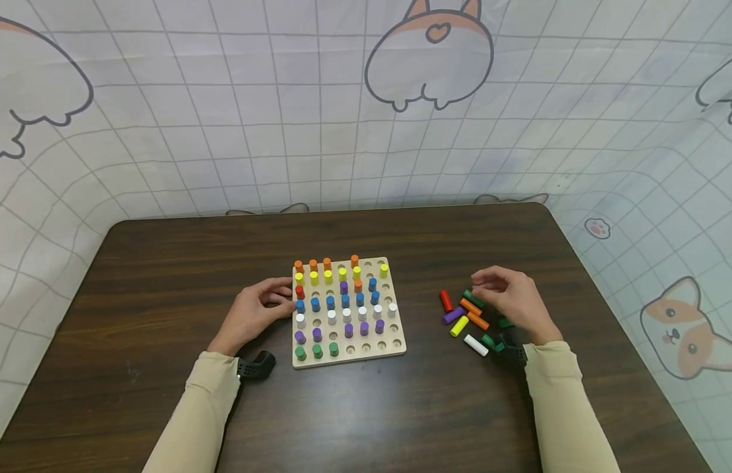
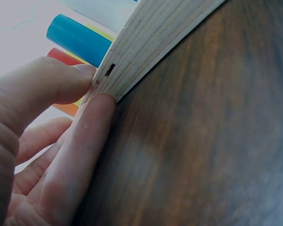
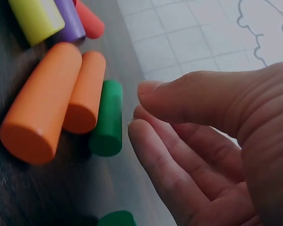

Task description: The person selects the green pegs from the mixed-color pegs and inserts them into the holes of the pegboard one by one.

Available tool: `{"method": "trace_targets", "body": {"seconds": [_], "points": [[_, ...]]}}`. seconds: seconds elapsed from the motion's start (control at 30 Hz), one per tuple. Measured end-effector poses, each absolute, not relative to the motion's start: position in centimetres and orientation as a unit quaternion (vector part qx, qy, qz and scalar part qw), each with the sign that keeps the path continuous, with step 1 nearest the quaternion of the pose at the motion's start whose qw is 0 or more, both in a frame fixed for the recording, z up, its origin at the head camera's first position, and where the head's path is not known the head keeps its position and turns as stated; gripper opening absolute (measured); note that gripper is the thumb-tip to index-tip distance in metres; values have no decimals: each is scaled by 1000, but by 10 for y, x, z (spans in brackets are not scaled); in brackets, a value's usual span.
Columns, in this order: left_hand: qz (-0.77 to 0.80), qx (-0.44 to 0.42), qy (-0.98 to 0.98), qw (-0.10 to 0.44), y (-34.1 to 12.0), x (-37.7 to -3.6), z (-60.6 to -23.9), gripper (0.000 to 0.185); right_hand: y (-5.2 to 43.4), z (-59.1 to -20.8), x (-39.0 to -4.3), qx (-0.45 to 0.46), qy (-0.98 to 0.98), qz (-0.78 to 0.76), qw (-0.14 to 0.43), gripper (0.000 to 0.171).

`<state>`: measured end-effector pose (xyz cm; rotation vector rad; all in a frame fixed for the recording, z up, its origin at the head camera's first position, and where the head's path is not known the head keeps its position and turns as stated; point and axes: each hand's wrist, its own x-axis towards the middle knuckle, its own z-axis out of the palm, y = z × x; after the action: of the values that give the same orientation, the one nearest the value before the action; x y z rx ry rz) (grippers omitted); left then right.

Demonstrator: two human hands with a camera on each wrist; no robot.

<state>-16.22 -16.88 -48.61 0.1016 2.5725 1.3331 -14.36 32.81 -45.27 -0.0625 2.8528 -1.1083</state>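
A pale wooden pegboard holds rows of coloured pegs, with several bare holes. My left hand is at its left edge; in the left wrist view the thumb and a finger touch the board's side, near a blue peg. Over the loose pegs on the right, my right hand has its fingers loosely bent and holds nothing. Its thumb and fingertips are beside a green peg, which lies next to two orange pegs.
Also loose on the dark wooden table are a red peg, a purple peg, a yellow peg, a white peg and more green pegs. A grid-patterned cloth hangs behind the table.
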Motion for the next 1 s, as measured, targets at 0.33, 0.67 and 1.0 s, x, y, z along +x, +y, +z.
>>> {"method": "trace_targets", "body": {"seconds": [0.33, 0.67, 1.0], "points": [[456, 42, 881, 117, -170, -161, -484, 60, 331, -457, -146, -22, 932, -356, 58, 26], [458, 41, 880, 119, -170, -160, -485, 60, 328, -456, -145, -27, 933, -352, 71, 26], [458, 40, 880, 122, -169, -160, -484, 61, 327, -452, -143, -28, 934, -344, 95, 28]]}}
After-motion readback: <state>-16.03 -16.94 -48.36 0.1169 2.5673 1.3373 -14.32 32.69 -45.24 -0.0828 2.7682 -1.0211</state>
